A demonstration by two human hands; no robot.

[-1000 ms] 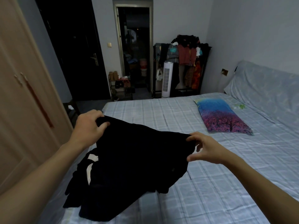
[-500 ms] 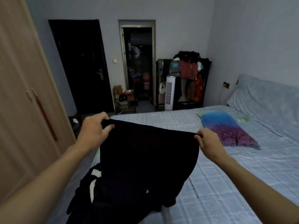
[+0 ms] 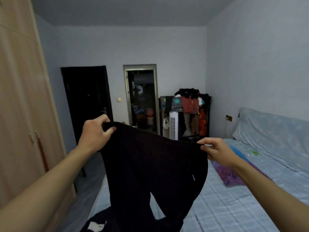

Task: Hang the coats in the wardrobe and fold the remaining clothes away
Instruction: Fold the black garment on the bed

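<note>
Left hand (image 3: 95, 131) grips one top corner of the black garment (image 3: 150, 164), fingers curled over the edge. Right hand (image 3: 217, 151) pinches the other corner. Garment held spread in the air above the bed (image 3: 234, 206), lower part hanging toward a dark heap (image 3: 100, 223). Wardrobe (image 3: 21, 114) at left, doors closed.

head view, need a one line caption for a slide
Both hands, left and right, hold a black garment up by its top edge over the checked bed, beside the wardrobe.
</note>
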